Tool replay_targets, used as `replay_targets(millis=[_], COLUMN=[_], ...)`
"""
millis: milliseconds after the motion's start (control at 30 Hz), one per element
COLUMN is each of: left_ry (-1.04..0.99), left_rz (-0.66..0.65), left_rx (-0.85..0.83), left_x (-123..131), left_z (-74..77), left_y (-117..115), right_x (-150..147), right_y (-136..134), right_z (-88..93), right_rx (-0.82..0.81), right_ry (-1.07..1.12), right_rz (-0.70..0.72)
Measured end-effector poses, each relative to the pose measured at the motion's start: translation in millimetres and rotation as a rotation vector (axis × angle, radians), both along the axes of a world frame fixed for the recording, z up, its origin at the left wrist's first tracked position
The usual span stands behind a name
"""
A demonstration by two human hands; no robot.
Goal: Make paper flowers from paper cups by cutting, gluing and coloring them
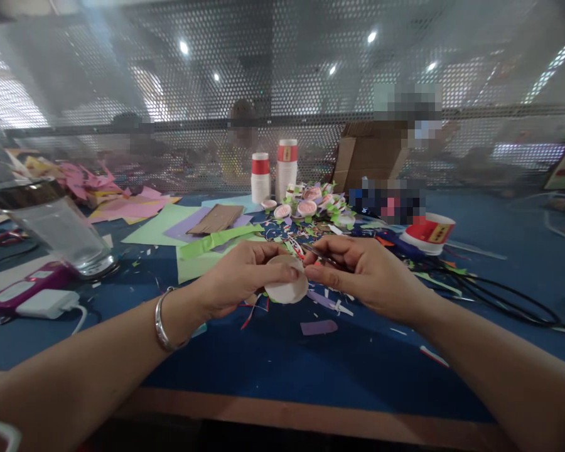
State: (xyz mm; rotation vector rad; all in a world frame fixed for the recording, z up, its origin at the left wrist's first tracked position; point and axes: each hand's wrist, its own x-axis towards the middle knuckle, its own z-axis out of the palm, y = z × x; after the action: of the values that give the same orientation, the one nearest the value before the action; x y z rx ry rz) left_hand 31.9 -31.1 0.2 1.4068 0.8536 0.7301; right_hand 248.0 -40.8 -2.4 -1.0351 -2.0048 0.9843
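My left hand (252, 276) pinches a round white paper disc (287, 290), the thumb lying across its face. Close to the disc's right edge, my right hand (353, 267) is closed on a thin dark metal tool (321, 254); the fingers hide most of it, so its kind is unclear. Paper scraps lie under and around both hands, among them a purple strip (319, 328). Just beyond them is a cluster of paper discs with green and purple trimmings (307, 208).
Stacked paper cups (287, 172) stand at the back, near a cardboard box (371, 154). A red-and-white cup (428, 233) and black cables (499, 295) are on the right. Coloured sheets (155, 227), a glass jar (61, 229) and a purple power strip (37, 285) occupy the left.
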Motion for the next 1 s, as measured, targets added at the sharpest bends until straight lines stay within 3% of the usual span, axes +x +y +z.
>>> replay_targets(millis=[167, 300, 467, 633, 800, 1000], left_ry=[0.036, 0.044, -0.102, -0.038, 0.042, 0.164], left_rz=[-0.006, 0.09, 0.172, 0.22, 0.153, 0.095], left_rx=[0.033, 0.109, 0.113, 0.19, 0.221, 0.219], left_x=[0.8, 1.1, 3.9, 3.3, -0.6, -0.3], left_z=[-0.7, -2.2, -2.6, -2.3, -5.8, -4.2], left_y=[-0.9, 0.9, 4.7, 6.0, 7.1, 4.9], right_x=[0.1, 1.6, 1.9, 0.7, -1.9, -4.2], right_y=[1.2, 0.6, 0.1, 1.2, 1.5, -0.6], right_z=[-1.6, 0.2, 0.2, -0.4, -1.2, 1.2], right_rx=[-0.015, 0.016, 0.009, 0.136, 0.157, 0.068], right_ry=[0.013, -0.013, -0.014, -0.071, 0.043, 0.068], right_rz=[0.011, 0.014, 0.03, -0.1, -0.18, -0.143])
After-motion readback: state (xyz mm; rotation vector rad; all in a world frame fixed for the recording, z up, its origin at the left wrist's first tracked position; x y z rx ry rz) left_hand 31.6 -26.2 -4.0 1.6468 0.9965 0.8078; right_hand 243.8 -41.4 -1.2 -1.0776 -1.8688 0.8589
